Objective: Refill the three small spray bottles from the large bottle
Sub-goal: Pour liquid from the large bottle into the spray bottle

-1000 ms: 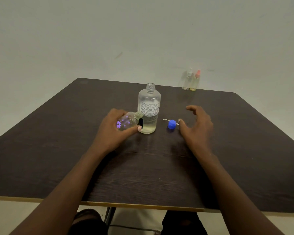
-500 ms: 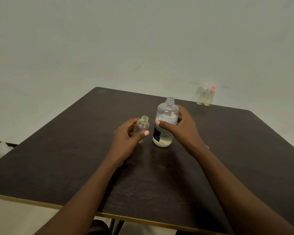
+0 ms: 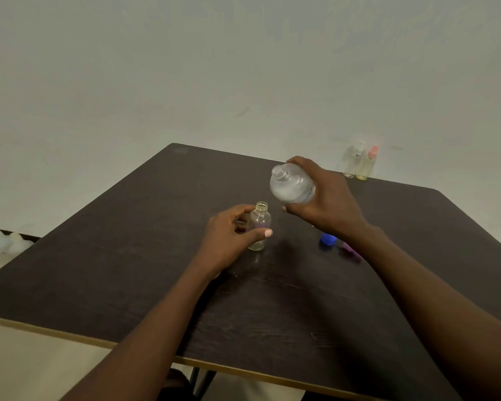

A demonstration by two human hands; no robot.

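Table (image 3: 104,279) first: what stands on it?

A small bottle (image 3: 260,224), neck open, upright near the middle, with a little yellowish liquid at its bottom. The left hand (image 3: 229,241) grips it, thumb across the front and fingers curled round the back.

And the right hand (image 3: 330,206)?

It is wrapped round the large bottle (image 3: 289,185), which it holds in the air, above and just to the right of the small bottle. The large bottle is tilted, its uncapped mouth turned up and to the left. The two bottles are apart.

What else is on the table?

A blue cap (image 3: 328,239) lies under the right wrist, and a purple piece (image 3: 351,250) lies just beside it, blurred, perhaps a spray head. At the far edge stand a clear-topped spray bottle (image 3: 353,162) and a pink-topped spray bottle (image 3: 366,166), upright, just beside each other and well apart from both hands.
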